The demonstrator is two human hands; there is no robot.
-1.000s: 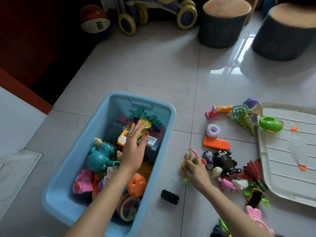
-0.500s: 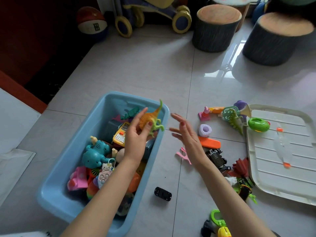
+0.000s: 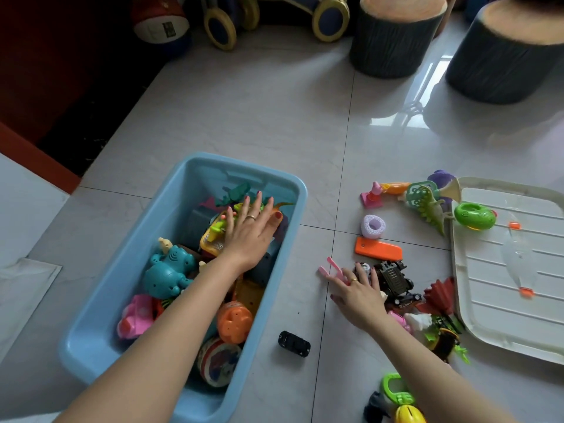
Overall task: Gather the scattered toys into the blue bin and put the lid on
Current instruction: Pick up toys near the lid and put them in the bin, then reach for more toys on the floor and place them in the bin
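**Dropping off one dinosaur, reaching for the next toy**

Pressing flat on the heap inside the blue plastic bin (image 3: 131, 270), the left hand (image 3: 250, 236) lies with its fingers straight and spread, holding nothing. Half a second ago it held an orange-and-green dinosaur figure above the bin; now an orange tail tip pokes out just beyond the fingertips, so the dinosaur appears to have been set down among the toys and released. The bin already holds a teal hippo toy (image 3: 169, 274), a yellow toy phone (image 3: 213, 236), an orange round toy (image 3: 235, 322) and more.

Meanwhile the right hand (image 3: 358, 293), which was raised and empty between bin and pile, has come down onto the scattered toys on the grey tiled floor (image 3: 274, 117). Its fingers rest on a small silver-and-purple toy (image 3: 364, 270) beside the pink plastic tongs (image 3: 331, 270) and the dark toy truck (image 3: 395, 277); whether they have closed on anything I cannot tell.

So one more toy is in, and many remain out: an orange flat block (image 3: 378, 251), a lilac foam ring (image 3: 373, 226), a green spiky dinosaur (image 3: 432, 212), a small black toy car (image 3: 294, 344) near the bin. The white ribbed lid (image 3: 506, 270) lies flat on the floor to the right, with a green round toy (image 3: 474, 215) on its corner; closing is some way off.
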